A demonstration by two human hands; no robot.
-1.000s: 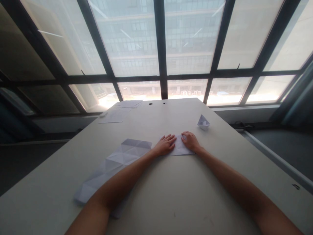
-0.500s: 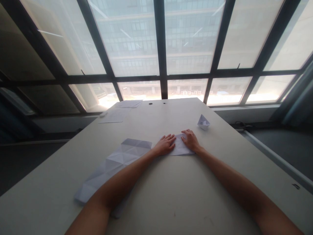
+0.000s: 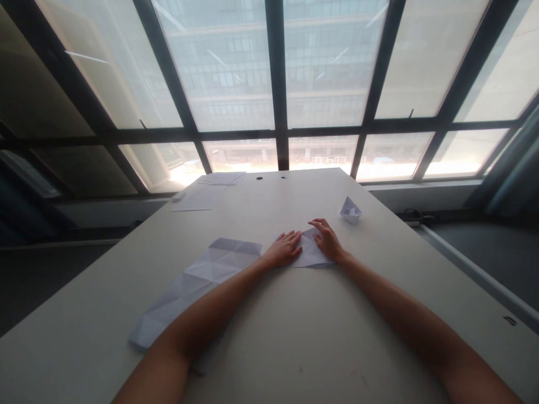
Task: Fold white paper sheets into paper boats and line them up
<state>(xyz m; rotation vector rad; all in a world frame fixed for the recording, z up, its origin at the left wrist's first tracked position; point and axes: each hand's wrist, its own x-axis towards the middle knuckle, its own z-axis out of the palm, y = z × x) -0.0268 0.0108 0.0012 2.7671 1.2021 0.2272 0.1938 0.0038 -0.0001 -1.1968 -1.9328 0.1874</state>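
A folded sheet of white paper [image 3: 309, 255] lies on the table between my hands. My left hand [image 3: 284, 249] rests flat over its left part, fingers stretched out. At its right side is my right hand [image 3: 327, 240], with thumb and fingers apart and the forefinger reaching over the paper's far edge. The hands cover parts of the sheet, so its full outline is hidden. Under and beside my left forearm spreads a larger creased sheet of paper [image 3: 202, 275]. Beyond my right hand stands a small folded paper boat [image 3: 350, 211].
The white table [image 3: 320, 331] runs away toward tall windows. Several flat paper sheets [image 3: 197, 197] lie at its far left. Two dark round spots [image 3: 259, 178] mark the far end. A small dark mark [image 3: 509, 320] sits near the right edge.
My right hand's fingers have lifted and opened a little, moving slightly away from me and left. My left hand stays in place on the paper.
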